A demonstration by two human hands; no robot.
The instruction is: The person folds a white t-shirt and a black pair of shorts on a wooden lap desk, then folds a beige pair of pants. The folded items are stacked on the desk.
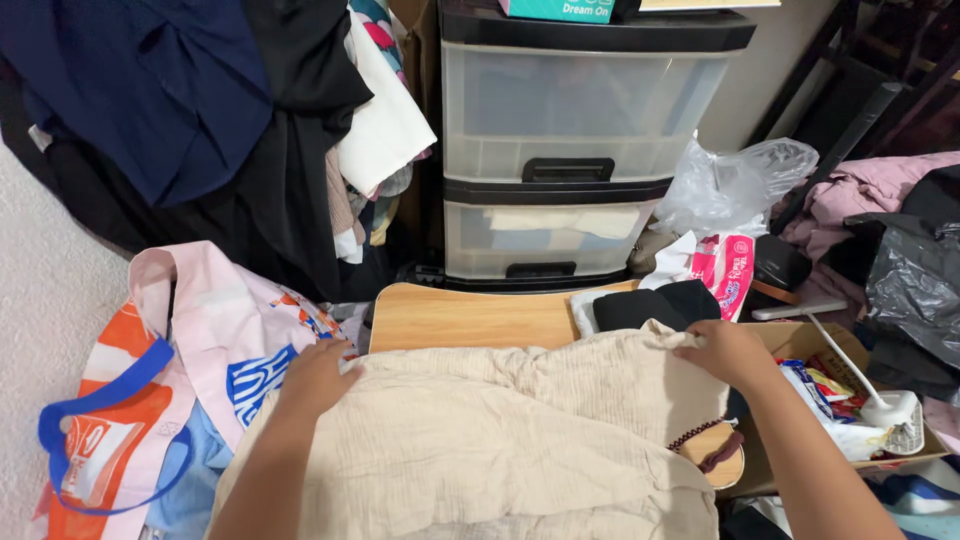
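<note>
Crinkled cream cotton garment (500, 430) spread over the light wooden counter (460, 318) — left hand (318, 375) flat on its upper left edge, right hand (728, 350) pinching, seemingly, the upper right. Best smoothed outward with even tension, clear of the folded black cloth (660, 305) beyond.

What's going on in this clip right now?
A person has a cream crinkled garment spread over a small wooden table. The left hand rests on its upper left edge, and the right hand grips its upper right edge. A dark folded cloth lies just beyond it on the table. An orange and blue tote bag sits to the left, and a clear plastic drawer unit stands behind.
</note>
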